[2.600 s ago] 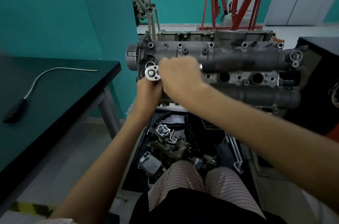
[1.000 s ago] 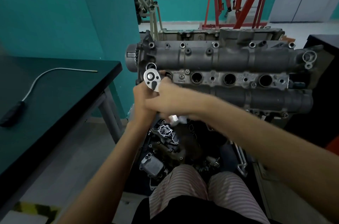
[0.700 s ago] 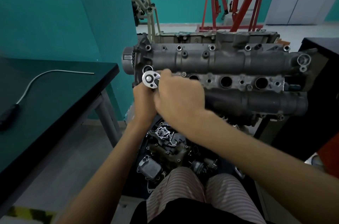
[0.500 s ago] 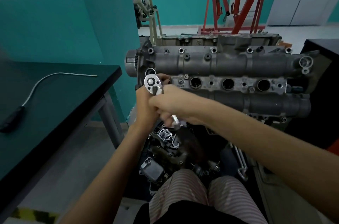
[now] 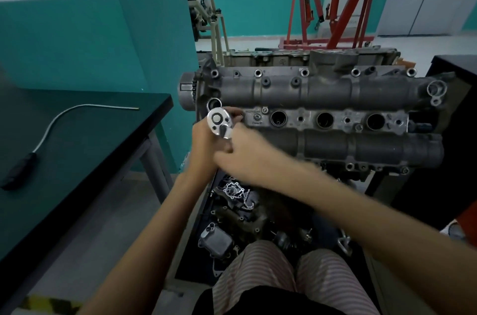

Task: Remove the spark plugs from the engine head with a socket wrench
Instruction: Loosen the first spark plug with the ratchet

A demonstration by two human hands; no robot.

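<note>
Gripping the socket wrench (image 5: 220, 125), both the left hand (image 5: 206, 144) and right hand (image 5: 245, 157) are closing around it. Being stiff steel, it is likely handling best from the handle's far end.

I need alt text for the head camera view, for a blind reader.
Both hands work a shiny chrome ratchet wrench at the leftmost plug hole of a grey metal engine head: left hand under its head, right hand on the handle.
</note>
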